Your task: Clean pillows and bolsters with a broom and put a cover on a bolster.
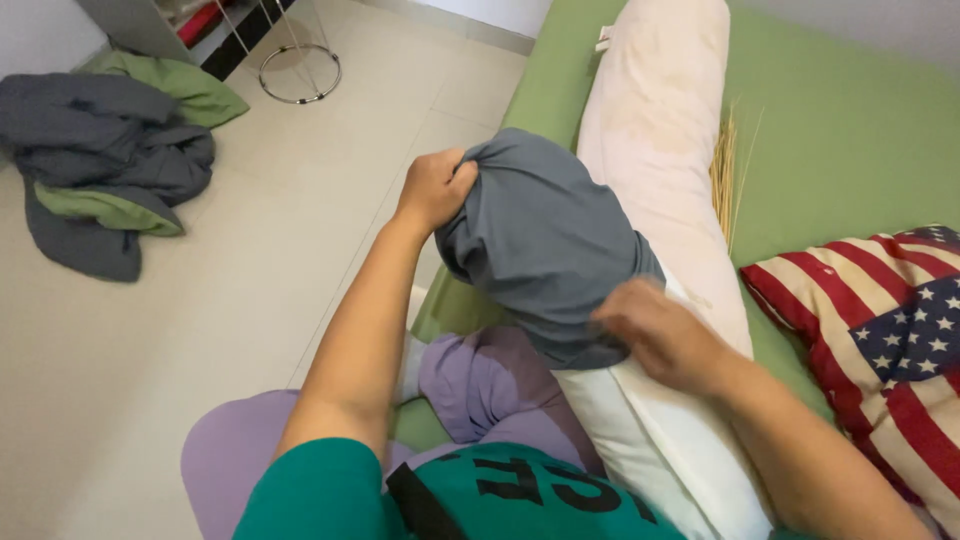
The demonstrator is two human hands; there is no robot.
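On the green-sheeted bed [850, 130], a long white bolster pillow [655, 130] lies lengthwise, its near end toward the person's lap and its far end toward the top of the view. A grey pillowcase [545, 240] sits bunched around the middle of the bolster, covering part of it while both ends of the bolster show bare.

At the upper left edge of that grey cloth, the left hand [432, 188] is closed into a fist, its fingers curled tight on a gathered fold of the pillowcase. The left arm reaches up from a teal sleeve at the bottom of the view. Lower down, the right hand [665, 335] lies on the bolster at the near hem of the pillowcase, touching the grey cloth; it is blurred, so I cannot tell whether its fingers pinch the fabric or only press on it.

Just beside the bolster on its right, a bundle of straw-coloured broom bristles [725, 170] rests on the sheet. A cushion with red and white stripes and white stars on blue [875, 340] lies at the right edge of the bed. Purple trousers [480, 385] cover the person's knees below the bolster. Across the tiled floor [200, 330], well apart from the bed, a heap of grey and green bedding [105, 160] lies, with a metal ring stand [300, 75] beyond it.
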